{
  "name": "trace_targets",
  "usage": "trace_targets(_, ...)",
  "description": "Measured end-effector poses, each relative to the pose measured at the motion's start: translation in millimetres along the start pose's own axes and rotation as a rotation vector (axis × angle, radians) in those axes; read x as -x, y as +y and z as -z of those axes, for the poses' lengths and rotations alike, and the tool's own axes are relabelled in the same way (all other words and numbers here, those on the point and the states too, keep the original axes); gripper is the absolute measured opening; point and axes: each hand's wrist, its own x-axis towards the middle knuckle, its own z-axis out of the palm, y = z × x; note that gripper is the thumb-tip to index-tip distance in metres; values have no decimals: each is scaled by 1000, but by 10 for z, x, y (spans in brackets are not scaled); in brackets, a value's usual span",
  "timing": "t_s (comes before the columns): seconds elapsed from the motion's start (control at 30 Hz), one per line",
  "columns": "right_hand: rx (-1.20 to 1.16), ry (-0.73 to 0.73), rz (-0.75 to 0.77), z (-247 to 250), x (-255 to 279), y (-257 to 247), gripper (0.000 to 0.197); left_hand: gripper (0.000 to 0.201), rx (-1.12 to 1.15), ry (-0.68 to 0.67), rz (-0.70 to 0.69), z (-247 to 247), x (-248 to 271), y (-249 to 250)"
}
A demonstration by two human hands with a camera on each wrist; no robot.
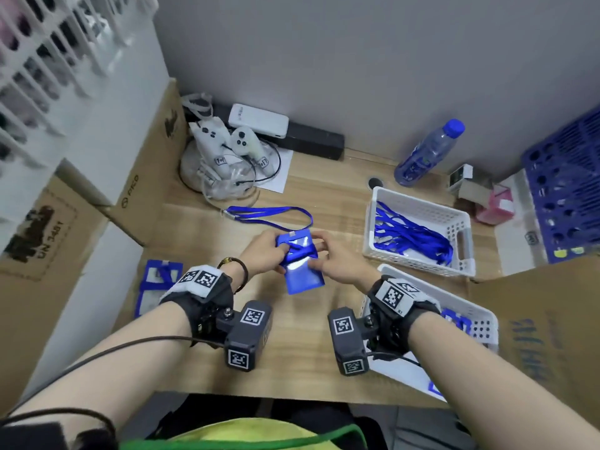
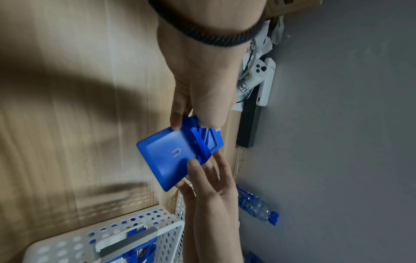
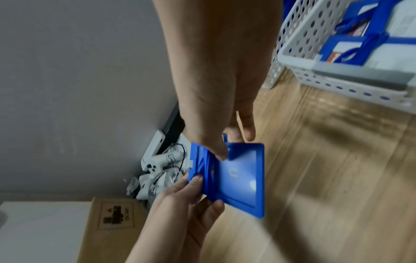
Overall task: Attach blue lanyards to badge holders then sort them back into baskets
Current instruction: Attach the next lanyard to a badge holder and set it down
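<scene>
A blue badge holder (image 1: 303,271) is held above the middle of the wooden table, with a blue lanyard strap (image 1: 300,252) wound across its upper part. The rest of the lanyard (image 1: 269,211) trails left onto the table. My left hand (image 1: 281,251) pinches the holder's top left corner, thumb on top. My right hand (image 1: 319,253) pinches its right edge beside the strap. In the left wrist view my left hand (image 2: 193,122) grips the badge holder (image 2: 166,156). In the right wrist view my right hand (image 3: 234,145) has its thumb on the badge holder (image 3: 238,178).
A white basket (image 1: 422,203) of blue lanyards (image 1: 409,238) stands to the right. A second white basket (image 1: 477,315) with badge holders sits nearer, under my right wrist. Another badge holder (image 1: 159,280) lies at left. Behind are controllers (image 1: 224,144), a bottle (image 1: 428,151) and a blue crate (image 1: 568,190).
</scene>
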Motion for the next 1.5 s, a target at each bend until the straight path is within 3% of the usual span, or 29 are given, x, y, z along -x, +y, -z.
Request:
trace_targets(0.23,-3,64,-88,-187,-2,9,33,19,86,-51,121,-42,85,-205)
trace_targets(0.37,-33,123,-110,-215,7,84,30,27,95,-106,113,-79,125,-282)
trace_targets(0.43,-58,151,-135,-223,15,112,27,46,57,-69,64,-92,132,-308)
trace_targets(0.5,-70,161,-169,-227,18,143,26,56,-6,52,-26,-97,152,-317)
trace_targets(0.57,-82,156,-192,-235,21,161,28,49,-55,133,-122,-104,171,-315)
trace_targets(0.7,-143,107,-193,-266,73,106,30,40,-164,-7,-227,-152,210,-288)
trace_targets(0.9,-132,42,-177,-214,130,41,33,22,-394,8,-271,-154,213,-184)
trace_targets(1.13,-39,-79,-118,-212,186,-14,20,11,-557,-54,-186,-192,151,-120)
trace_targets(1.2,-13,-104,-112,-209,230,-9,15,9,-544,-63,-163,-196,152,-116)
trace_targets(1.33,135,-125,-25,-172,267,11,25,8,-517,-103,-122,-186,165,-113)
trace_targets(1.5,392,-145,157,-183,208,20,23,9,-378,-139,-11,-120,183,-155)
